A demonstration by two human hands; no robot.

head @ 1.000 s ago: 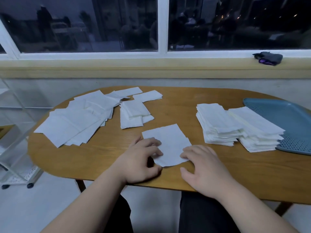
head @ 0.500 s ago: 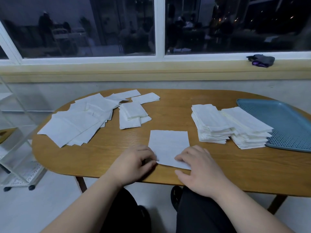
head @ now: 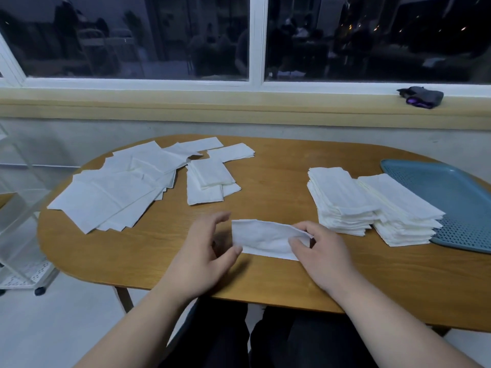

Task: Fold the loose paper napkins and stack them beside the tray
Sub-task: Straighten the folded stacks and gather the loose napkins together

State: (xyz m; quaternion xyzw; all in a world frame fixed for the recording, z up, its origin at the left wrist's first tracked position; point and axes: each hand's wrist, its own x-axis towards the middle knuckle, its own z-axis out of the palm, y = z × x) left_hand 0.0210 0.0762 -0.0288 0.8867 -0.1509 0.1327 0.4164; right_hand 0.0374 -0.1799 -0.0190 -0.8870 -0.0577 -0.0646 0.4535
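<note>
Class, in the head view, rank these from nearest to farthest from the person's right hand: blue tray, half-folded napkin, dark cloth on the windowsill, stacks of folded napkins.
1. Half-folded napkin, pinched by the right hand, front centre.
2. Stacks of folded napkins, just beyond, to its right.
3. Blue tray, beside the stacks, farther right.
4. Dark cloth, far back on the windowsill.

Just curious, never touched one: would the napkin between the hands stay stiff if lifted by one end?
Probably floppy: the napkin bows where the right hand pinches its edge. Likely very light, a thin sheet. A push would probably wrinkle it, as its surface shows creases.
</note>
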